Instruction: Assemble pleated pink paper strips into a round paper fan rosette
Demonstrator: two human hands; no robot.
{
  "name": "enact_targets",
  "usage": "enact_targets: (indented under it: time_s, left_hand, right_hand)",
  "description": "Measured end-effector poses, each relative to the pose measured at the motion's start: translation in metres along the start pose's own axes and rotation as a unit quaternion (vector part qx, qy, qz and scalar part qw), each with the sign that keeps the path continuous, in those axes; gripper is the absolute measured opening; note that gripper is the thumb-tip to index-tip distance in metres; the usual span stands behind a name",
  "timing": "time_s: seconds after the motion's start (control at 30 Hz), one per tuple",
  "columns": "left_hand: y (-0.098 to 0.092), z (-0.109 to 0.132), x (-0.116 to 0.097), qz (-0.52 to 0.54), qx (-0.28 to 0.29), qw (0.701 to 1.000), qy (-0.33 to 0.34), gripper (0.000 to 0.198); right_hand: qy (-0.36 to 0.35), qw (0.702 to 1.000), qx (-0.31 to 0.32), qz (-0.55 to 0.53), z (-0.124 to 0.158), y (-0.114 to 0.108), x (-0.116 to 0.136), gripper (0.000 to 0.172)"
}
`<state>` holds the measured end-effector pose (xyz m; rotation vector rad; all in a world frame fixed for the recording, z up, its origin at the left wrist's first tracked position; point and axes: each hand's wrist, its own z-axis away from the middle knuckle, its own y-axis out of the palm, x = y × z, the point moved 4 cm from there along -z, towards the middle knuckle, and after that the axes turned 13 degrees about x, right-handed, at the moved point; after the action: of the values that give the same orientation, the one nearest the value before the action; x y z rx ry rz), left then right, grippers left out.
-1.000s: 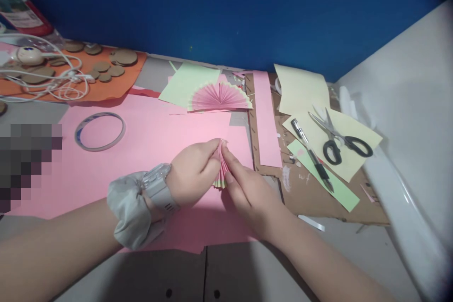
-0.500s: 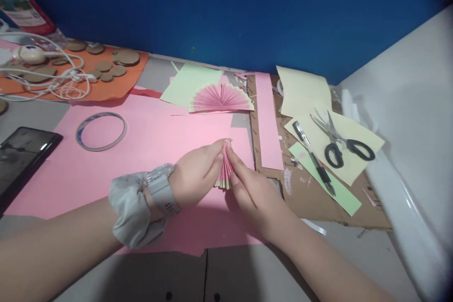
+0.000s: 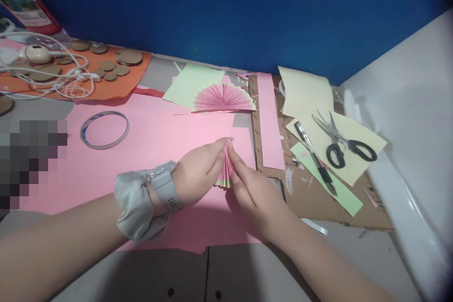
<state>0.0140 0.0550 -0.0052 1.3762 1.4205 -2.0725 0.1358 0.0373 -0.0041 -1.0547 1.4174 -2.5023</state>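
Left hand (image 3: 198,174) and right hand (image 3: 253,193) pinch a pleated paper fan (image 3: 225,167).

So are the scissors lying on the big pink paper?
No, the scissors lie on a pale yellow sheet off to the right.
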Motion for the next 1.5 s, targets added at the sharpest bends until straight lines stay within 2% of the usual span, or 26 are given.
enact_targets:
  time_s: [0.33, 0.5, 0.63, 0.83, 1.03, 1.5]
  left_hand:
    - [-0.0014, 0.0006, 0.0002, 0.032, -0.023, 0.999, 0.024, 0.033]
    - [0.0003, -0.0011, 0.0019, 0.012, 0.002, 1.0, 0.009, 0.039]
    - [0.0016, 0.003, 0.0049, 0.012, 0.015, 1.0, 0.022, 0.047]
    - [0.0007, 0.0038, 0.0054, -0.04, 0.043, 0.998, 0.005, 0.057]
    - [0.0001, 0.0044, 0.0027, -0.06, 0.065, 0.996, 0.022, 0.065]
    - [-0.0001, 0.0042, 0.0025, -0.074, 0.073, 0.994, 0.013, 0.062]
  right_hand:
    - [-0.008, 1.0, 0.01, -0.022, 0.0014, -0.0006, -0.0002, 0.057]
    - [-0.003, 0.999, 0.008, -0.05, 0.0035, -0.0015, -0.0024, 0.054]
    - [-0.01, 0.998, 0.016, -0.063, 0.0053, -0.0035, -0.0017, 0.054]
    - [-0.016, 0.997, 0.014, -0.075, 0.0065, -0.006, -0.001, 0.054]
    - [-0.019, 0.996, 0.033, -0.08, 0.0062, -0.0065, -0.0005, 0.055]
    - [-0.009, 0.998, 0.029, -0.062, 0.0056, -0.0045, -0.0014, 0.058]
